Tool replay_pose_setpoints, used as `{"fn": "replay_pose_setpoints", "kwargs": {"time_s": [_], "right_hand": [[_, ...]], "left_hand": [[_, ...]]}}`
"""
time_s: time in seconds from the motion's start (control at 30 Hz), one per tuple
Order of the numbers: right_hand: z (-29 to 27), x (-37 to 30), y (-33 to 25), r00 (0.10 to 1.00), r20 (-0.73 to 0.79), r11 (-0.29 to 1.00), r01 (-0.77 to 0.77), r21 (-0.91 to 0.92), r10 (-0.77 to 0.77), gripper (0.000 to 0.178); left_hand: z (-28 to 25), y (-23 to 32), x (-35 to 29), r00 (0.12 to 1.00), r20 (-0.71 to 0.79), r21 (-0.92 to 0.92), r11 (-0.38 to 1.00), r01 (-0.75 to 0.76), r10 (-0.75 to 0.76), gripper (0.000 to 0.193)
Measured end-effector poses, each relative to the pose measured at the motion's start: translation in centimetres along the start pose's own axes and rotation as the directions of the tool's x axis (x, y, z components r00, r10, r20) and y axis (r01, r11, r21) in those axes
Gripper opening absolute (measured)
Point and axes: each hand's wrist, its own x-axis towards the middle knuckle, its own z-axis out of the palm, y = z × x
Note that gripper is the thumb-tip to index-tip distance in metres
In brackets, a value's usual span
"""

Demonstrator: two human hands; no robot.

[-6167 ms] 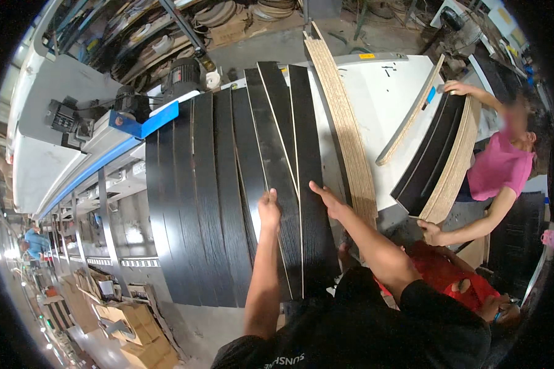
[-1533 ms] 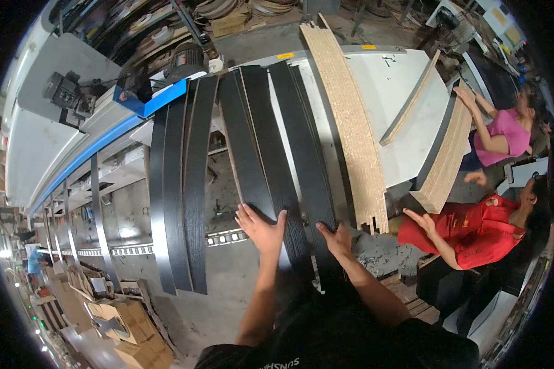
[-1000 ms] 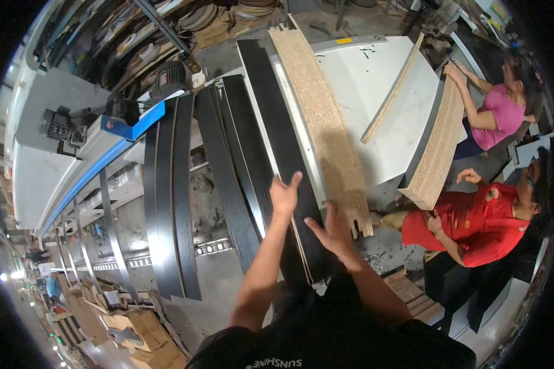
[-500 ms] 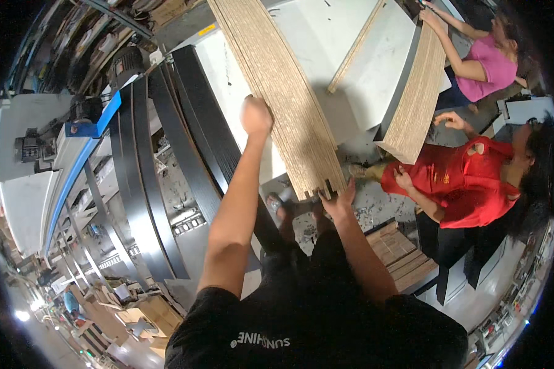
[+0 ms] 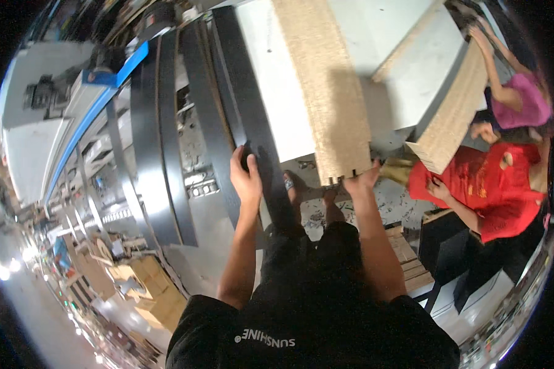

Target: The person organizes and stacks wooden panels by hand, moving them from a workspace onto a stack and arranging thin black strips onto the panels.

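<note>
A long stack of light wood-grain boards (image 5: 326, 80) lies lengthwise on a white table (image 5: 277, 86), its notched near end overhanging the table's edge. At that end my right hand (image 5: 363, 179) grips the corner, thumb along the side and fingers partly hidden beneath. My left hand (image 5: 246, 177) is off the boards, over the long black planks (image 5: 249, 86) to their left. Its thumb and fingers stand apart, with only dark plank visible between them; whether it touches the plank is hard to tell.
A narrow wood-grain strip (image 5: 406, 43) lies on the white table. To the right, a person in red (image 5: 474, 190) and one in pink (image 5: 520, 101) stand by another wood-grain board (image 5: 452, 117). A blue-edged machine (image 5: 83, 135) is at left, stacked slats (image 5: 406, 261) at lower right.
My left hand has left the wood-grain boards and come back toward me, over the black planks. My right hand stays at the boards' near end. The whole view has shifted.
</note>
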Motion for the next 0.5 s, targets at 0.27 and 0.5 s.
{"fn": "replay_pose_setpoints", "kwargs": {"time_s": [0.27, 0.5], "right_hand": [[-16.1, -4.0, 6.7, 0.942, -0.271, 0.597, -0.335, -0.729, 0.197, 0.061], [-6.9, -4.6, 16.8, 0.941, 0.188, 0.140, 0.154, -0.978, 0.280, 0.102]], "left_hand": [[-9.9, -7.2, -7.6, 0.918, -0.312, 0.458, 0.809, 0.369, -0.243, 0.055], [-12.9, -8.8, -10.5, 0.944, -0.260, 0.524, 0.792, 0.313, -0.201, 0.082]]}}
